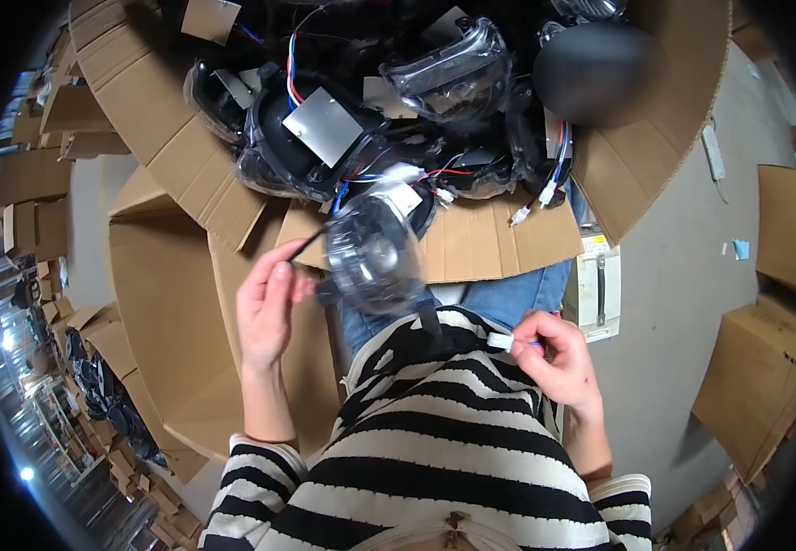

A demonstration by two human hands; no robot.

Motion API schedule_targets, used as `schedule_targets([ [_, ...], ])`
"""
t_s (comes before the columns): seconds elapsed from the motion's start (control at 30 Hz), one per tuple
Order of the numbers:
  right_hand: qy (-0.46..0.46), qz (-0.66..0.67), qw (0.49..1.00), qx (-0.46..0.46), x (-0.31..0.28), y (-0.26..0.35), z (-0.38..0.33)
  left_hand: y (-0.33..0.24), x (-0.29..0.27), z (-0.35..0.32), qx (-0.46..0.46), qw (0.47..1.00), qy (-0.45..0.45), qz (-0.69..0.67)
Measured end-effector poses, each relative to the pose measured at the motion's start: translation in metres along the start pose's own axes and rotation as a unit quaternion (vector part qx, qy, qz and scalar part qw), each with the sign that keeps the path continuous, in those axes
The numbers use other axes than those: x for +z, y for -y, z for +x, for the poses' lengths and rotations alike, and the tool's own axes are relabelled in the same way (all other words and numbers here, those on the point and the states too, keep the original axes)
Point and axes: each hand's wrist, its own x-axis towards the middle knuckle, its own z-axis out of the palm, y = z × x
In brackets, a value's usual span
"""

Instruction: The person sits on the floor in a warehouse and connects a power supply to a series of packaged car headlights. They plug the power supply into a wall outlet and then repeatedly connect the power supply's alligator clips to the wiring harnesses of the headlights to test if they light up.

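In front of my waist hangs a headlight (375, 257) with a clear lens and a black housing, smeared by motion. My left hand (268, 308) is closed on a thin black part at its left edge. To the right, close to my striped top, my right hand (556, 358) pinches a white plug connector (500, 341); a bit of blue shows by the fingertips. Beyond my hands, a large open cardboard box (499, 241) holds several more headlights (453, 78), tangled with coloured wires, white plugs (520, 216) and silver square plates (323, 127).
An empty-looking open carton (173, 303) stands at my left. A white case with a dark handle (598, 285) sits on the floor right of my knees. Brown boxes (754, 376) stand farther right, and a white power strip (713, 151) lies on the grey floor.
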Motion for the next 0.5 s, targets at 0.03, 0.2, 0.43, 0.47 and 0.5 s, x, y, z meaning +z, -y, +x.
schedule_targets([
  [0.03, 0.017, -0.004, 1.0, 0.008, 0.003, 0.0, 0.002, 0.007, -0.019, -0.008, -0.019, 0.998, -0.046, 0.04],
  [0.2, 0.09, -0.056, 0.994, -0.013, 0.023, 0.004, 0.015, 0.031, -0.056, -0.046, -0.091, 0.991, -0.097, 0.019],
  [0.43, 0.162, -0.07, 0.984, -0.02, 0.056, 0.006, 0.033, 0.014, -0.038, -0.057, -0.194, 0.964, 0.095, 0.154],
  [0.47, 0.16, -0.062, 0.985, -0.025, 0.058, 0.006, 0.034, 0.014, -0.041, -0.056, -0.228, 0.96, 0.106, 0.124],
  [0.5, 0.162, -0.066, 0.984, -0.04, 0.057, 0.006, 0.036, 0.013, -0.043, -0.056, -0.228, 0.955, 0.123, 0.146],
])
